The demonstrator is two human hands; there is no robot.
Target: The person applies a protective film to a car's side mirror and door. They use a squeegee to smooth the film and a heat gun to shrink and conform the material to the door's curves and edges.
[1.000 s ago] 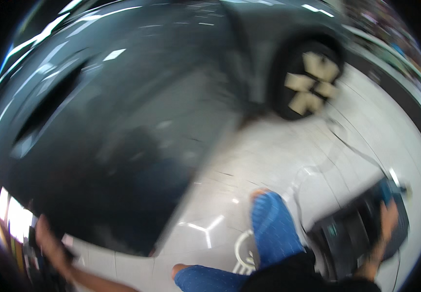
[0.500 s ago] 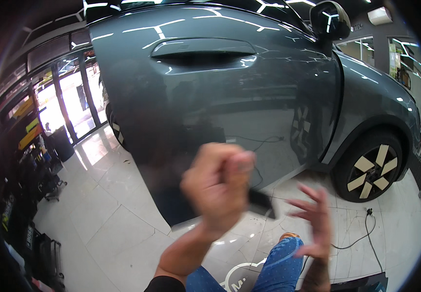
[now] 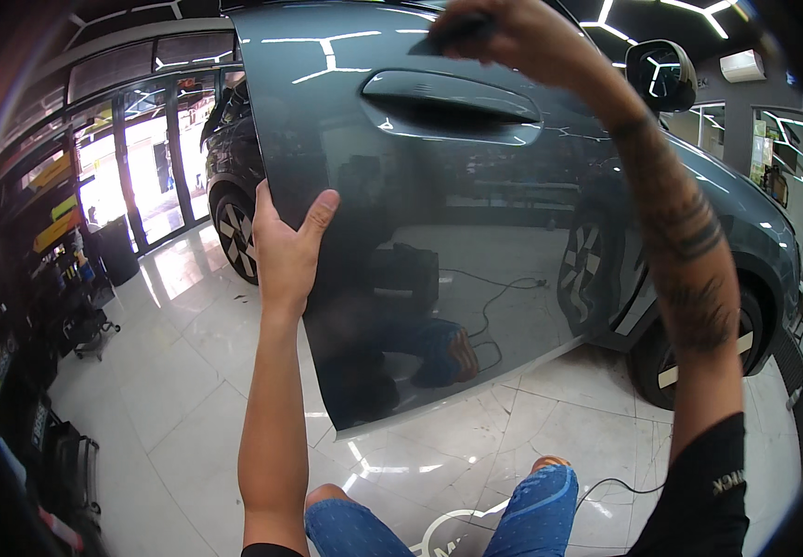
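Note:
A grey car door (image 3: 392, 186) stands open before me, its glossy panel showing reflections. My left hand (image 3: 285, 246) grips the door's left edge below handle height, thumb spread on the outer surface and fingertips hidden round the edge. Above the recessed door handle (image 3: 448, 99), my right hand (image 3: 522, 37) holds a dark, flat-edged tool (image 3: 448, 37) against or just over the upper panel; whether it touches is unclear. The tattooed right forearm crosses in front of the side of the door.
A front wheel (image 3: 652, 371) and side mirror (image 3: 661, 70) are at right, another dark car (image 3: 230, 223) behind the door. Glass doors (image 3: 95, 176) stand back left, with dark wheeled carts (image 3: 77, 464) along the left. A cable (image 3: 615, 483) lies on the tiled floor (image 3: 169, 390).
My left hand has moved from in front of me onto the door's left edge. My right hand has risen from low at the right to the upper panel with the tool.

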